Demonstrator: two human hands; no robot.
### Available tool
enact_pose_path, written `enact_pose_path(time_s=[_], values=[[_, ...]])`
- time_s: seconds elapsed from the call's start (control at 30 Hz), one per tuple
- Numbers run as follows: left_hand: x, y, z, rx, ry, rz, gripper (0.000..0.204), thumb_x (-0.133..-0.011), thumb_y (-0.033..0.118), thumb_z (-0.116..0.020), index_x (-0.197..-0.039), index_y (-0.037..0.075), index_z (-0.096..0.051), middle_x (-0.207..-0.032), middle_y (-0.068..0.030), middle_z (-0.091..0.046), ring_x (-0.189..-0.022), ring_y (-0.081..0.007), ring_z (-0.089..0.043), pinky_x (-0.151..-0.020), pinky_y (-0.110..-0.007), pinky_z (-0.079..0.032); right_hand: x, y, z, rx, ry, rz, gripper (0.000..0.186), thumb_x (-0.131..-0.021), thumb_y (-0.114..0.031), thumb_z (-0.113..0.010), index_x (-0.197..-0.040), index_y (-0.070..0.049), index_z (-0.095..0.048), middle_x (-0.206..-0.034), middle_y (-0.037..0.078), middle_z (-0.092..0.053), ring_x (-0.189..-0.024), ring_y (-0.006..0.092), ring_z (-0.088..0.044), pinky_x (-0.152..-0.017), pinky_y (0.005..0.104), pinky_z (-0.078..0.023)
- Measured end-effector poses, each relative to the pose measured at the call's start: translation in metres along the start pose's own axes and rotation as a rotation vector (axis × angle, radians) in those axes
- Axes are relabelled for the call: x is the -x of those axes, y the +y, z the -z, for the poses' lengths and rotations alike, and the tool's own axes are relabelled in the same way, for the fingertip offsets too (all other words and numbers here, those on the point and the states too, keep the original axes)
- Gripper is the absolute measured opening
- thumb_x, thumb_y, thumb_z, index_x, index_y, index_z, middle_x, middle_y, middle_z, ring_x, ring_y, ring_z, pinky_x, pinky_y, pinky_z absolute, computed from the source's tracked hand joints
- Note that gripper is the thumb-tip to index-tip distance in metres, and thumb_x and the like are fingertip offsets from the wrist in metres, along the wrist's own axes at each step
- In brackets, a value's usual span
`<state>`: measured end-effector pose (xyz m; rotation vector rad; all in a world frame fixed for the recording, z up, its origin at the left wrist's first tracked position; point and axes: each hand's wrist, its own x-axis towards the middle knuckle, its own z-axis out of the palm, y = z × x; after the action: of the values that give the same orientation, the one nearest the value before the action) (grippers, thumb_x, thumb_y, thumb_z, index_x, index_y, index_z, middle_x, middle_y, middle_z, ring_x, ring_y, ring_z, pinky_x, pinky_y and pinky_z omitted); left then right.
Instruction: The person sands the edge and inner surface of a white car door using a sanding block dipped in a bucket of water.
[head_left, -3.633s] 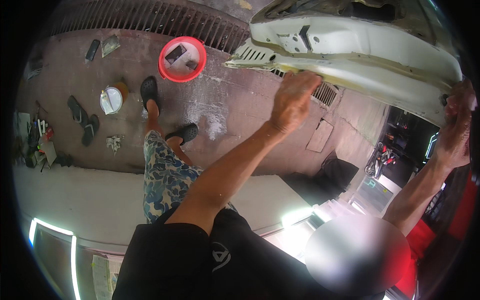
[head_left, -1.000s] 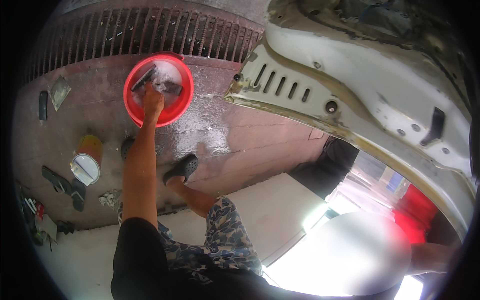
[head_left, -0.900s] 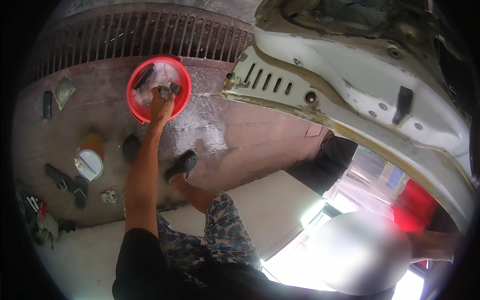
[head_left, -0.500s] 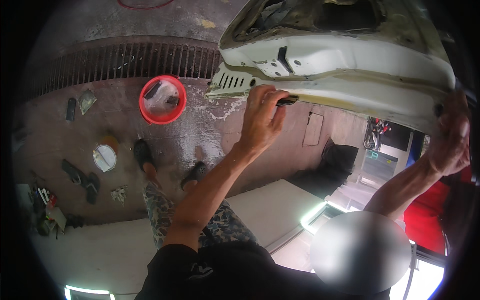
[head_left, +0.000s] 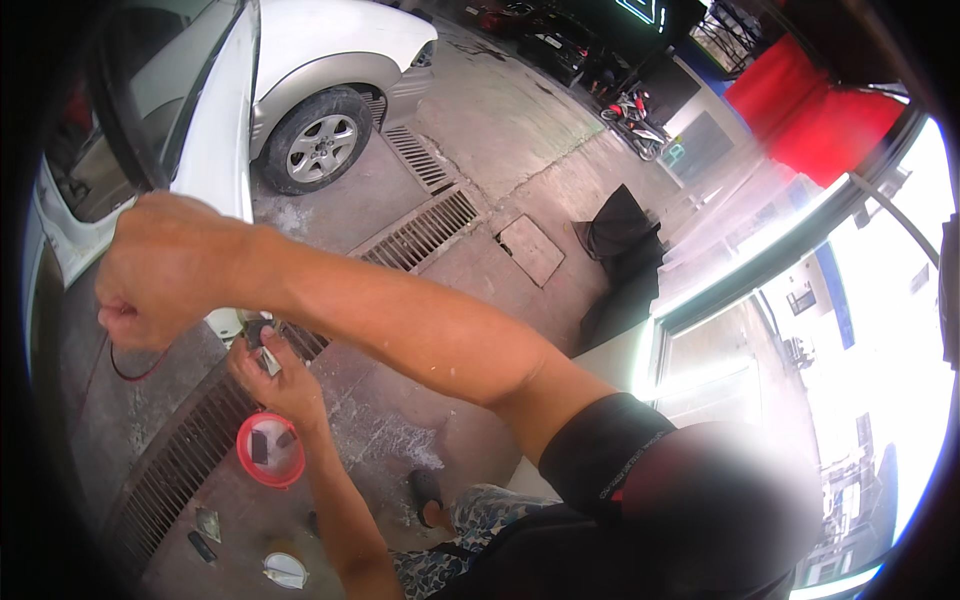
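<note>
My right arm reaches across the view, its hand [head_left: 170, 270] closed in front of a white car door [head_left: 215, 150]. What its curled fingers grip, if anything, is hidden. Lower down, my left hand [head_left: 285, 388] pinches a small dark pad [head_left: 260, 328] by the door's lower edge. A pale sliver shows between those fingers. Just below this hand stands a red bucket [head_left: 245, 462] with cloudy liquid and dark blocks in it.
A white car's front wheel [head_left: 318, 148] stands beyond the door. Metal drain grating [head_left: 180, 465] crosses the floor. A white-topped tub [head_left: 285, 571] and a dark slim object [head_left: 202, 546] lie near the bucket. Black sheeting [head_left: 620, 240] and a parked motorcycle [head_left: 632, 122] are to the right.
The view has swung, bringing the car and wheel in. My right hand has gone from the right side to the far left, across my left arm. My left hand still holds the dark pad.
</note>
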<state>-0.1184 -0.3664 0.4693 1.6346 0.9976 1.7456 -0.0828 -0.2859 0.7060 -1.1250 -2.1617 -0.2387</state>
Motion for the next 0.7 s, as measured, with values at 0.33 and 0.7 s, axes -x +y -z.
enact_pose_path(time_s=[0.33,0.7], values=[[-0.011,-0.061,0.021,0.063,-0.125,-0.113,0.025,-0.101,0.008,-0.066,-0.123,-0.003,-0.061,-0.12,-0.0163,-0.062,-0.101,-0.0255,-0.06,-0.082,-0.036,-0.05,-0.013,-0.006,-0.007,-0.024,-0.066,-0.045,0.021,-0.07,-0.027,-0.065,-0.057,-0.012,-0.069,-0.057,0.009,-0.064,-0.058,0.0324,-0.063,-0.059,0.0442,-0.051],[0.042,-0.036,-0.01,0.056,-0.038,0.159,0.026,-0.103,0.005,-0.06,-0.127,-0.003,-0.064,-0.122,-0.0171,-0.067,-0.11,-0.0298,-0.067,-0.092,-0.041,-0.053,-0.002,-0.004,0.012,0.02,-0.196,-0.095,0.025,-0.075,-0.031,-0.064,-0.06,-0.012,-0.07,-0.064,0.013,-0.068,-0.066,0.0357,-0.067,-0.072,0.0462,-0.056]])
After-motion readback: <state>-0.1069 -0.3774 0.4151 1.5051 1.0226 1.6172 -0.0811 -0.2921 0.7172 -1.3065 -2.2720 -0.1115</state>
